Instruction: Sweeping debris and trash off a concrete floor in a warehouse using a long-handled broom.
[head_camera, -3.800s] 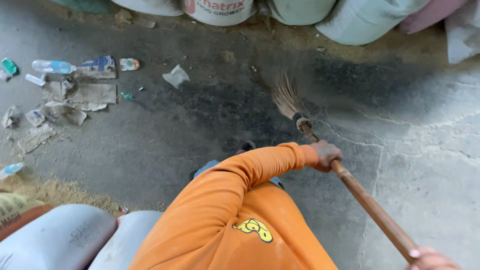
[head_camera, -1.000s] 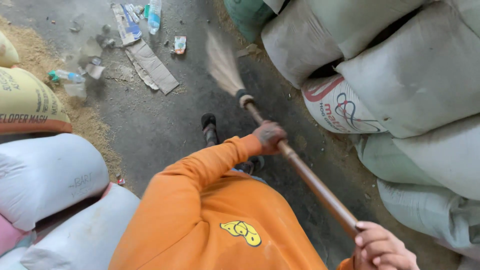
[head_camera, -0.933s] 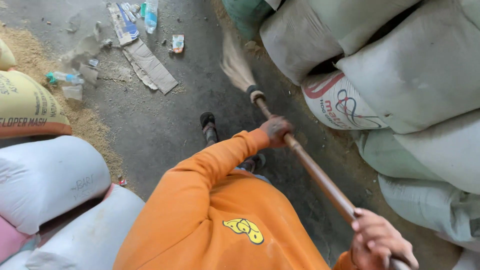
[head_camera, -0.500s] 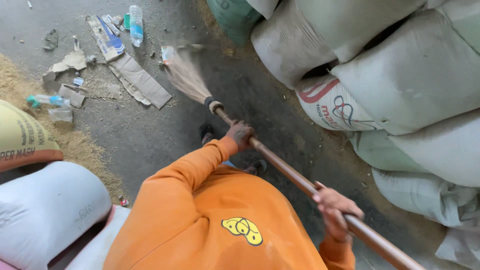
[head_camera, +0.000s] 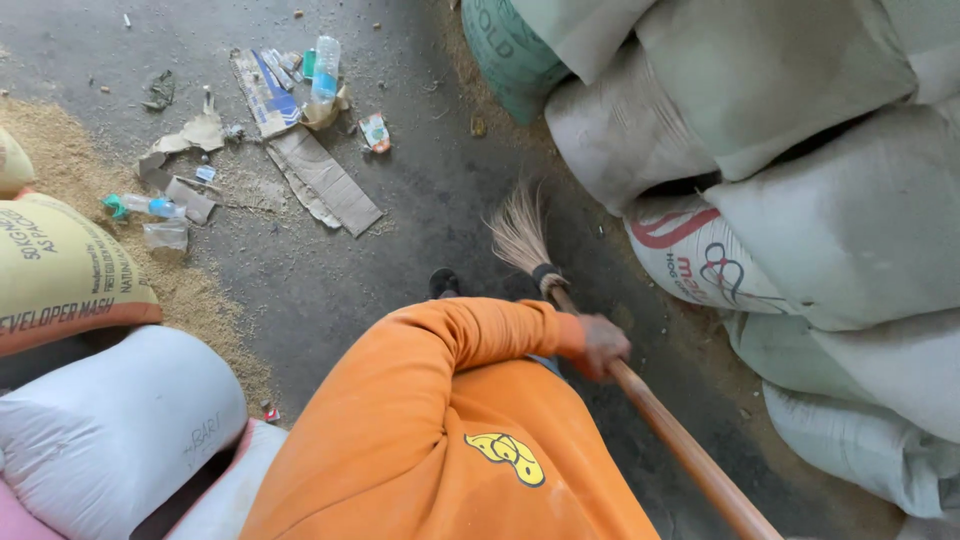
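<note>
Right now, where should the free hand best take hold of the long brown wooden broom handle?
Probably on the bare shaft of the long brown wooden broom handle, below the left hand that already grips it near the straw head. Come from the right side: the round, smooth shaft slants down-right, clear of the stacked sacks.

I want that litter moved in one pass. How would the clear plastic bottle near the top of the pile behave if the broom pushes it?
The plastic bottle looks empty, so probably light and easily flicked. Lying on its side, round-bodied, it would likely roll rather than slide. The broom bristles look soft and splayed, so they may bend over it.
</note>
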